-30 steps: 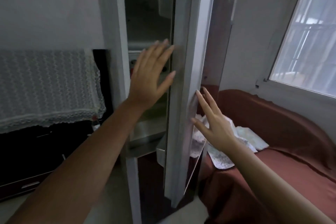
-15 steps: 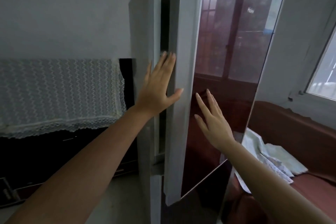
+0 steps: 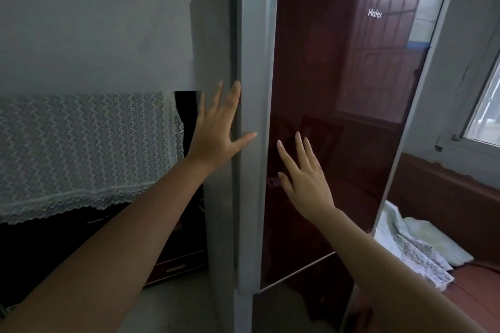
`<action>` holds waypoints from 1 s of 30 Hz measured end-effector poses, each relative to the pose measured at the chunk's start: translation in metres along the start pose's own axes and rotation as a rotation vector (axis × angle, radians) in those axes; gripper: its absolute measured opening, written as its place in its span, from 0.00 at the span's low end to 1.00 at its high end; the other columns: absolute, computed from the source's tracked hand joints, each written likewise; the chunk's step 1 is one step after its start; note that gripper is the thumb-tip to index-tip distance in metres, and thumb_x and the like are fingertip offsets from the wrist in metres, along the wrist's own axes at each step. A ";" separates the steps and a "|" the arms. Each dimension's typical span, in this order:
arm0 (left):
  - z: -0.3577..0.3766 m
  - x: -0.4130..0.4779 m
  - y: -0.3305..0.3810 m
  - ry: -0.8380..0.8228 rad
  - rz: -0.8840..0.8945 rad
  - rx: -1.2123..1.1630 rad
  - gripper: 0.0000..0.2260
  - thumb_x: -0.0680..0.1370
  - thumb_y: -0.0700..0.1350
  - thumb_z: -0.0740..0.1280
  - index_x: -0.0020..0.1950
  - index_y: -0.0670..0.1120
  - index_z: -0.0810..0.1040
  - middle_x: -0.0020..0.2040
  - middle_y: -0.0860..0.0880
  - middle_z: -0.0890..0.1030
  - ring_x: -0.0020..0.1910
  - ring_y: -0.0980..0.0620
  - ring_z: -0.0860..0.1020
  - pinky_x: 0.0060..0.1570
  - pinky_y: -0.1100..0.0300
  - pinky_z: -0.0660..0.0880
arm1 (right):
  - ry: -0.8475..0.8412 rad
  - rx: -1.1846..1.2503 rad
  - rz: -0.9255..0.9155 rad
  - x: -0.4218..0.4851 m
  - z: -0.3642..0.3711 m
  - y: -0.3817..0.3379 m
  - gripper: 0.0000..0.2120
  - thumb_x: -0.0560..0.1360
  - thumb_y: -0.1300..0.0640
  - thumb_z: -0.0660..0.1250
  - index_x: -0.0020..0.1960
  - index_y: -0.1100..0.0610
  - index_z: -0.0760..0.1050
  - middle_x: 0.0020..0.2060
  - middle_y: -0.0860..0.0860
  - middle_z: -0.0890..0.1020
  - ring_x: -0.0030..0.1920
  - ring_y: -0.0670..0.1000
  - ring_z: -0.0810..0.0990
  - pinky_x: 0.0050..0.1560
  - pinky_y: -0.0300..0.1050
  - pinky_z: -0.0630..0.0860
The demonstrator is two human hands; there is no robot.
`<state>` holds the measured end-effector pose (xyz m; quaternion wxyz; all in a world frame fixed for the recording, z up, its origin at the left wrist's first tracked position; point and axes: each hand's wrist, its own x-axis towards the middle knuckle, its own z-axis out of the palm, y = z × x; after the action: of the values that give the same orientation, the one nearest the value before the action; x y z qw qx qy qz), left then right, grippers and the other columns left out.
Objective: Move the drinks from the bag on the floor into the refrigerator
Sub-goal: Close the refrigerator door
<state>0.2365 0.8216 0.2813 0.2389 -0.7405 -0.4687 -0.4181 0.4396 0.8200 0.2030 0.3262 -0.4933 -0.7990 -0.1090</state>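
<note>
Hands flat, fingers splayed: left hand [image 3: 216,130] at grey edge of refrigerator door [image 3: 351,94], right hand [image 3: 305,181] at its maroon front.

One refrigerator [image 3: 351,89] is seen at the centre of the frame. Two hands are counted, one left hand [image 3: 216,130] and one right hand [image 3: 305,178]. One lace cloth [image 3: 81,149] is seen at left, one window [image 3: 487,116] at far right.

Refrigerator door [image 3: 338,89]: from open to nearly closed.
</note>
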 end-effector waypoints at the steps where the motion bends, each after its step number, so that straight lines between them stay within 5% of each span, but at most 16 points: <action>1: 0.002 0.001 -0.004 -0.003 0.000 -0.007 0.39 0.73 0.59 0.62 0.74 0.45 0.44 0.74 0.51 0.50 0.74 0.50 0.45 0.71 0.44 0.40 | -0.006 -0.009 -0.002 0.003 0.003 0.000 0.29 0.79 0.51 0.55 0.73 0.43 0.41 0.76 0.53 0.42 0.75 0.54 0.38 0.74 0.52 0.48; 18: 0.028 0.002 -0.034 0.003 -0.029 -0.053 0.36 0.75 0.60 0.58 0.74 0.44 0.47 0.76 0.45 0.56 0.75 0.43 0.51 0.71 0.43 0.45 | -0.002 -0.021 -0.007 0.023 0.027 0.002 0.31 0.78 0.51 0.57 0.73 0.44 0.42 0.73 0.50 0.38 0.74 0.54 0.36 0.74 0.55 0.50; 25: 0.023 -0.005 -0.018 0.008 -0.144 -0.036 0.34 0.76 0.57 0.60 0.75 0.48 0.46 0.75 0.45 0.60 0.75 0.43 0.54 0.70 0.39 0.49 | -0.059 -0.025 0.003 0.018 0.003 0.001 0.28 0.78 0.52 0.56 0.73 0.44 0.48 0.76 0.52 0.45 0.76 0.55 0.43 0.74 0.53 0.49; 30: 0.006 -0.005 -0.001 -0.080 -0.220 0.083 0.36 0.76 0.52 0.64 0.75 0.49 0.45 0.73 0.41 0.62 0.73 0.41 0.57 0.69 0.36 0.55 | -0.084 0.012 0.022 0.003 -0.026 0.002 0.23 0.78 0.54 0.56 0.72 0.48 0.58 0.74 0.53 0.61 0.75 0.54 0.50 0.74 0.55 0.55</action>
<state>0.2371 0.8237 0.2734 0.2031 -0.6903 -0.5732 -0.3919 0.4512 0.8101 0.2245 0.2965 -0.5044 -0.8071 -0.0796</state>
